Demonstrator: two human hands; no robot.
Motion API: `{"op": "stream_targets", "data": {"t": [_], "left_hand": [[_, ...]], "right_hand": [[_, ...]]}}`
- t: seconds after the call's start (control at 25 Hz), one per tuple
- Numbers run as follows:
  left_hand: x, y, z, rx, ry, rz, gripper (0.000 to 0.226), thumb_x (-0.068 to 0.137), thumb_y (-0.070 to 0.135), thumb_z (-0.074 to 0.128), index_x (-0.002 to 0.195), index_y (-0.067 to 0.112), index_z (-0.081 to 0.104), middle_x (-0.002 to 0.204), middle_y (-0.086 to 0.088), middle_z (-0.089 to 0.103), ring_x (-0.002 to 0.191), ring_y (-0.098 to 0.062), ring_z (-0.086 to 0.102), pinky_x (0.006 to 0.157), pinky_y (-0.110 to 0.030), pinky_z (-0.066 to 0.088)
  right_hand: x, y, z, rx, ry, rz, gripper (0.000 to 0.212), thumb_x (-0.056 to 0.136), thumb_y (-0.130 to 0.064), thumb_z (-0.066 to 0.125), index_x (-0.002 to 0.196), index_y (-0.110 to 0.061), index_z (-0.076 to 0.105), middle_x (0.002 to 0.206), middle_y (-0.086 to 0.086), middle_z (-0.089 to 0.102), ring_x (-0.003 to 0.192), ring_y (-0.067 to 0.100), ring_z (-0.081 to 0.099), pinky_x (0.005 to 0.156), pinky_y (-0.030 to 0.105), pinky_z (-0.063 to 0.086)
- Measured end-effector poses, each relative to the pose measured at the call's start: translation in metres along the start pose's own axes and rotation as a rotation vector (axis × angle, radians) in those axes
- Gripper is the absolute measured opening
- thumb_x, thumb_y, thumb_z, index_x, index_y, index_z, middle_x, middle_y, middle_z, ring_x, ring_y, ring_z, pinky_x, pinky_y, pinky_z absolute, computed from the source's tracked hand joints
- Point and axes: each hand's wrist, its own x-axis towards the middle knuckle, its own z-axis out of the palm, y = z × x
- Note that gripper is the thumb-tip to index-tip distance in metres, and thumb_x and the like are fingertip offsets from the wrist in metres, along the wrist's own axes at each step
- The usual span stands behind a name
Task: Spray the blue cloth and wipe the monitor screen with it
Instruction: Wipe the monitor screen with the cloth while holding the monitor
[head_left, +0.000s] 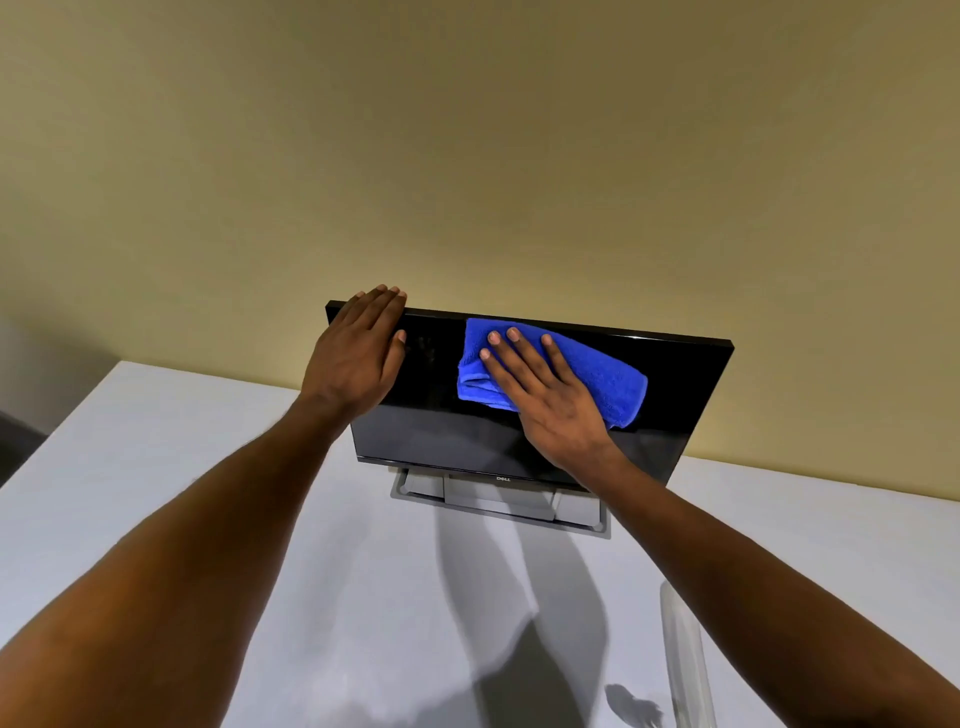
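Note:
A black monitor (441, 431) stands on a grey stand on the white table, its screen dark. A folded blue cloth (608, 379) lies flat against the upper middle of the screen. My right hand (550, 400) presses on the cloth with fingers spread, covering its middle. My left hand (358, 353) rests on the monitor's upper left corner, fingers over the top edge and thumb on the screen. A clear bottle (685, 660), probably the spray bottle, stands at the bottom right, partly hidden by my right forearm.
The white table (156, 467) runs from the wall toward me. The monitor's grey stand (498, 504) sits near the table's back edge. A plain beige wall rises behind the monitor.

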Motion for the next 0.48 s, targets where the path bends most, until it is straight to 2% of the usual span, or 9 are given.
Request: {"op": "stream_targets", "data": {"t": [0.12,0.32,0.48], "left_hand": [[-0.001,0.000,0.008,-0.016,0.090,0.009,0.051,0.107,0.026,0.037,0.148,0.002,0.055,0.150,-0.015,0.059,0.145,-0.032,0.050,0.125,-0.043,0.035],[-0.002,-0.002,0.016,-0.017,0.174,0.006,0.047,0.106,0.024,0.043,0.146,0.003,0.058,0.148,-0.014,0.061,0.143,-0.031,0.053,0.123,-0.044,0.038],[-0.001,-0.004,0.018,-0.018,0.181,0.002,0.047,0.104,0.023,0.045,0.145,0.004,0.058,0.147,-0.013,0.062,0.143,-0.030,0.053,0.123,-0.043,0.037]], "right_hand": [[-0.006,-0.010,0.013,0.022,-0.012,-0.026,0.081,0.093,0.000,0.036,0.168,-0.012,0.008,0.176,0.003,-0.006,0.163,0.023,-0.010,0.132,0.047,-0.010],[-0.035,-0.027,0.039,0.033,-0.111,-0.193,0.080,0.093,-0.004,0.034,0.168,-0.010,0.006,0.176,0.006,-0.006,0.163,0.025,-0.008,0.132,0.045,-0.011],[-0.070,-0.039,0.055,0.023,-0.227,-0.368,0.083,0.089,0.000,0.042,0.167,-0.008,0.013,0.176,0.008,0.003,0.163,0.026,0.008,0.132,0.045,0.006]]}}
